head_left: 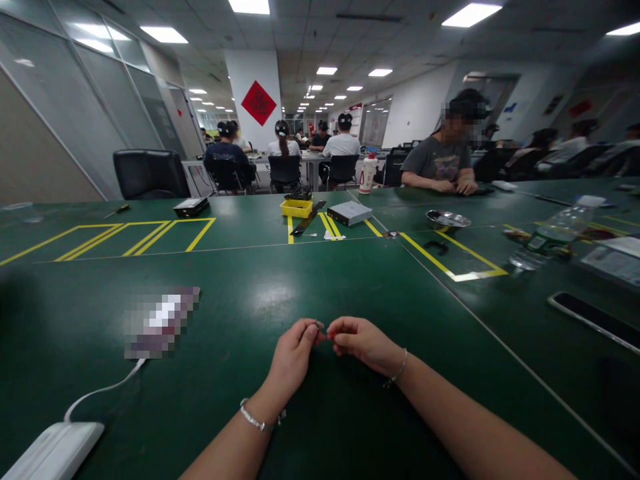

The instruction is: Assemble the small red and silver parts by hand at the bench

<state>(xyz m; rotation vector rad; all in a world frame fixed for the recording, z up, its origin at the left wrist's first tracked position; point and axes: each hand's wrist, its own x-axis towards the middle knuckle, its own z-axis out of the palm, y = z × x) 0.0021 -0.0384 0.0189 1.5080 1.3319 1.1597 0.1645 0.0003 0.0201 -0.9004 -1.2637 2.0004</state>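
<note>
My left hand [295,353] and my right hand [361,341] meet fingertip to fingertip just above the green table [280,287], near its front middle. Both hands are closed in a pinch around a tiny object [320,326] held between them; it is too small to name. Each wrist wears a thin bracelet.
A white device [55,450] with a cable lies at the front left, beside a blurred-out item [161,321]. A phone [595,321] and a plastic bottle [545,243] lie at the right. A yellow tray [297,207], a grey box [349,213] and a metal dish [447,219] sit further back. People sit beyond.
</note>
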